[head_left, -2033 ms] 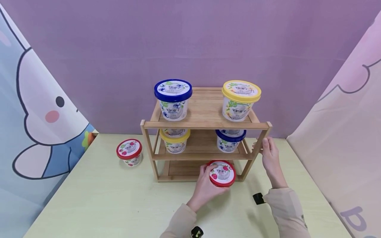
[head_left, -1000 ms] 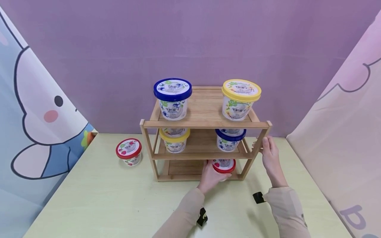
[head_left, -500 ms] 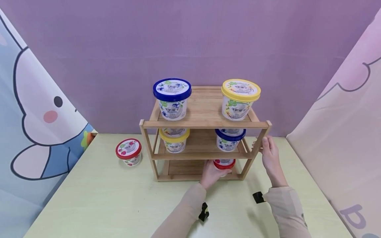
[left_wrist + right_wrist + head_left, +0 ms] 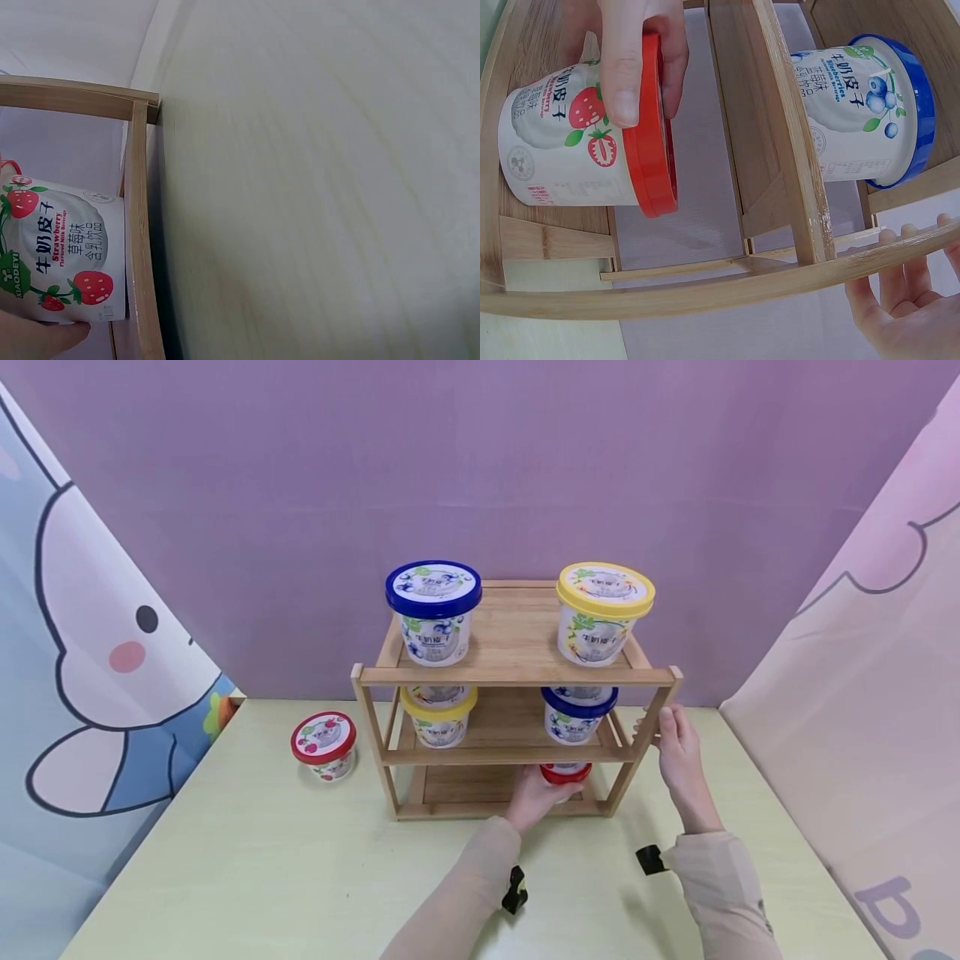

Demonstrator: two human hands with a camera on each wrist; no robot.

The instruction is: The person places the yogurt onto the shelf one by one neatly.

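My left hand (image 4: 534,797) holds a red-lidded strawberry milk tub (image 4: 567,773) at the right end of the rack's bottom shelf. In the right wrist view its fingers (image 4: 622,90) lie over the lid, and the tub stands upright on the shelf board. The middle tier partly hides that lid in the head view. My right hand (image 4: 681,768) grips the right front upright of the three-tier wooden rack (image 4: 517,676), fingers on its outer side. A blue-lidded blueberry tub (image 4: 855,112) sits one shelf above the strawberry tub.
Blue-lidded (image 4: 435,614) and yellow-lidded (image 4: 603,614) tubs stand on the top shelf. A yellow-lidded tub (image 4: 440,718) is at the middle shelf's left. Another strawberry tub (image 4: 324,743) stands on the table left of the rack. A purple cloth (image 4: 300,527) hangs behind.
My left hand has carried the strawberry tub from in front of the rack forward onto the bottom shelf, then slightly deeper. The right hand keeps its grip on the upright.
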